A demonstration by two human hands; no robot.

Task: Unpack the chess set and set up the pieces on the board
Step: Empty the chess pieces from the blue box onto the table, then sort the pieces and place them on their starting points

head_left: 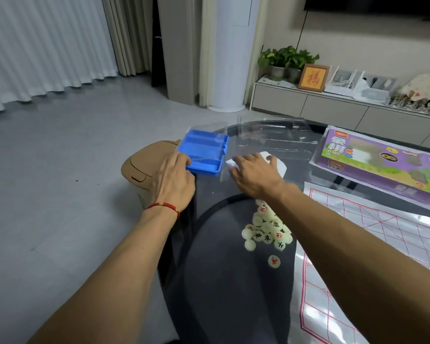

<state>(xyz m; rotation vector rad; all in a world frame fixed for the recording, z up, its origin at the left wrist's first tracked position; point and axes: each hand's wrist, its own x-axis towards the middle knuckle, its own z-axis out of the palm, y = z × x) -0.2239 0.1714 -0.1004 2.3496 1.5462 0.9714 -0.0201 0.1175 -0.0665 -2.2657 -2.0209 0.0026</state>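
An empty blue plastic tray [204, 150] sits at the table's far left edge, and my left hand [171, 177] grips its near left corner. My right hand [253, 172] lies flat, fingers spread, on a white sheet of paper [281, 165] just right of the tray. A clear plastic lid [271, 135] lies behind both. Several cream round chess pieces [268, 232] with red and black characters are heaped on the dark table, one piece [274, 261] apart from the pile. The plastic board sheet [372, 244] with red grid lines is spread at the right.
The purple packaging card [382, 160] in a clear sleeve lies at the far right of the dark glass table [221, 269]. A tan lidded bin [144, 167] stands on the floor just left of the table edge. A low cabinet [333, 108] runs along the back wall.
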